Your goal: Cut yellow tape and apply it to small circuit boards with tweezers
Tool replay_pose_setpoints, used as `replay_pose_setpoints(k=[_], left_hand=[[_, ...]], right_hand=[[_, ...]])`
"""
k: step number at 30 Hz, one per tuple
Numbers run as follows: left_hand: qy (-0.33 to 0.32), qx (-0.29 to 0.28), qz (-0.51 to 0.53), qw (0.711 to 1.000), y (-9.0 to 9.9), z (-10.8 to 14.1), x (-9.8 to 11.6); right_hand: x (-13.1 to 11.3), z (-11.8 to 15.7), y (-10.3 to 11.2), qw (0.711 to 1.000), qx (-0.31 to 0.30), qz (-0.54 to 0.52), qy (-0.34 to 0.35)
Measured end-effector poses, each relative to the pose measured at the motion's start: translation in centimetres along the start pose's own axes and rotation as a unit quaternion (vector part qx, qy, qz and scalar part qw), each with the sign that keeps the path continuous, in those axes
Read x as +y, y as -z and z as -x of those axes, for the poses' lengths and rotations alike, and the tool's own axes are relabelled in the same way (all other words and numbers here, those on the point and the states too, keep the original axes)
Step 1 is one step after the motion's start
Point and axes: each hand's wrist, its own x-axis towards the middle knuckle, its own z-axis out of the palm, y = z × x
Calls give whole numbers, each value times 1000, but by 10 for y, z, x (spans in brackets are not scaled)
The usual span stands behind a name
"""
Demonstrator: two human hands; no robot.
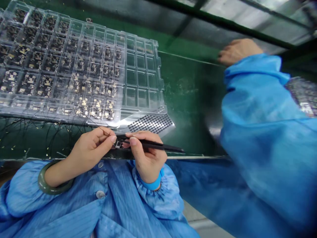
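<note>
My left hand [92, 147], with a green bangle at the wrist, pinches the edge of a small circuit board [118, 144] at the table's front edge. My right hand [148, 153] is closed round black tweezers [160, 146], whose handle end points right and whose tips are over the board. Just behind my hands lies a sheet of small dark rectangular stickers [152, 123], partly under the corner of a clear tray [142, 71]. Boards with thin black wires fill many of the tray's compartments; those in its right columns hold none.
A co-worker's arm in a blue sleeve [257, 96] reaches over the table [183, 86] on the right, hand at the back. Thin black wires [52, 132] hang along the tray's front edge. More parts [303, 94] lie at the far right.
</note>
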Motion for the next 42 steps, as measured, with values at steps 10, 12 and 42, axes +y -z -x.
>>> replay_pose_setpoints(k=[10, 12, 42], left_hand=[[-28, 2, -26, 999, 1, 2, -4], [-31, 7, -11, 999, 1, 2, -3], [-373, -83, -126, 916, 37, 16, -18]], right_hand=[[-5, -5, 9, 994, 99, -38, -10], [-7, -6, 15, 997, 66, -5, -42], [-34, 9, 18, 877, -182, 240, 374]])
